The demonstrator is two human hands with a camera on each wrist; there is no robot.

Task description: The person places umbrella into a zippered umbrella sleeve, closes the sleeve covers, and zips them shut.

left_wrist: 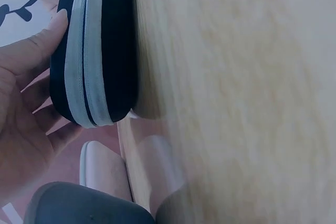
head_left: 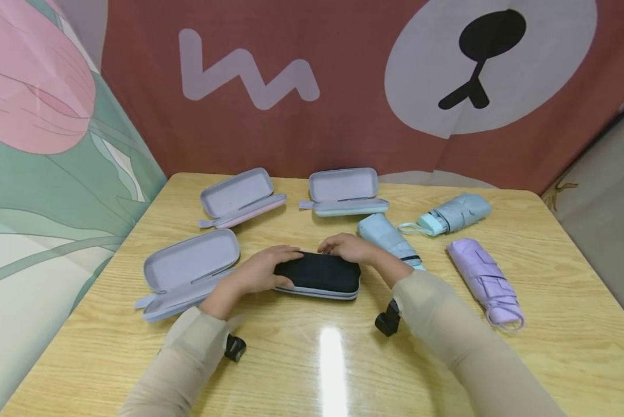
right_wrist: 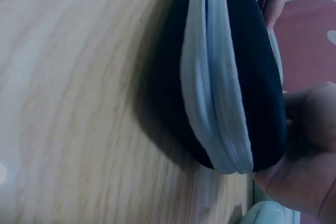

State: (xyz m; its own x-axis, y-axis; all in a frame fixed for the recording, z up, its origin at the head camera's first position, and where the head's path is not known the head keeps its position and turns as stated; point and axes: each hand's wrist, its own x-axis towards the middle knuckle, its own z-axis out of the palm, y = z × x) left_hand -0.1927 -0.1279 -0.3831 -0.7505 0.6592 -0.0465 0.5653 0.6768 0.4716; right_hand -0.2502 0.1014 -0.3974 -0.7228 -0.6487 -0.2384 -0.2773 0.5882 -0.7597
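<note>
Holding a black case (head_left: 319, 273) on the counter (head_left: 281, 365)

The black case lies flat near the middle of the counter, with its lid down. The left hand (head_left: 264, 270) grips its left end, thumb in front and fingers over the top. The right hand (head_left: 351, 249) has bent fingers at the far right part, but the tips are hidden, so I cannot tell if they pinch anything.

The case might slide, because the wood looks shiny and smooth, and a hard tug from one side could drag it. If the hands press too hard, the lid might squash and the pale strips (left_wrist: 94, 51) around the edge might not line up. The right arm is near a blue umbrella (head_left: 387, 234), so a big swing could knock it. A bump from the left arm could push the open blue case (head_left: 192, 260).

The black case is a long box with round corners, and its top looks like dull cloth. The strips look like woven ribbon, with a thin dark line between them. The open pink case (head_left: 239, 194) and mint case (head_left: 344, 190) have smooth gray insides. The second blue umbrella (head_left: 462, 213) and the purple umbrella (head_left: 481, 275) are soft, wrinkly rolls.
</note>
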